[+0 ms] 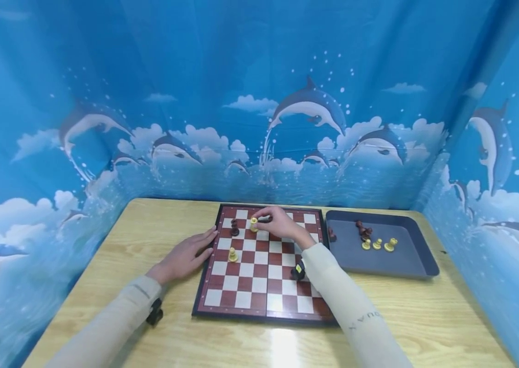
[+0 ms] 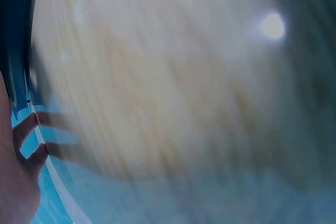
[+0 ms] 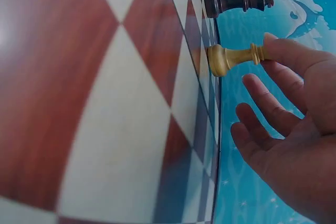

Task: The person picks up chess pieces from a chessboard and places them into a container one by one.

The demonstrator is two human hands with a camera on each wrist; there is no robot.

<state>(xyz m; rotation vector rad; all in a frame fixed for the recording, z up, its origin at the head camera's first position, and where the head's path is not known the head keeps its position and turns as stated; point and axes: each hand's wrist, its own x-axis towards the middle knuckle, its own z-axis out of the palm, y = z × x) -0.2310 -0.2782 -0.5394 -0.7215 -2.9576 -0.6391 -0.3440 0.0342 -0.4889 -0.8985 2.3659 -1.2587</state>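
My right hand point(image 1: 279, 223) pinches the top of a cream-yellow chess piece point(image 3: 226, 60) between thumb and forefinger; its head is hidden by the fingertips. The base of that piece stands on or just at the chessboard point(image 1: 266, 296), near the far side. Beside it a dark king point(image 3: 239, 3) stands upright on the board. Another pale piece point(image 1: 233, 255) is upright nearer to me on the left half. My left hand point(image 1: 185, 255) lies with extended fingers on the table, fingertips at the board's left edge; only part of it appears in the left wrist view.
A grey tray point(image 1: 392, 268) adjoins the board's right side. It contains dark pieces point(image 1: 363, 231), some lying down, and several pale pieces point(image 1: 377, 244). The wooden table point(image 1: 149, 220) backs onto a blue dolphin curtain point(image 1: 195, 102).
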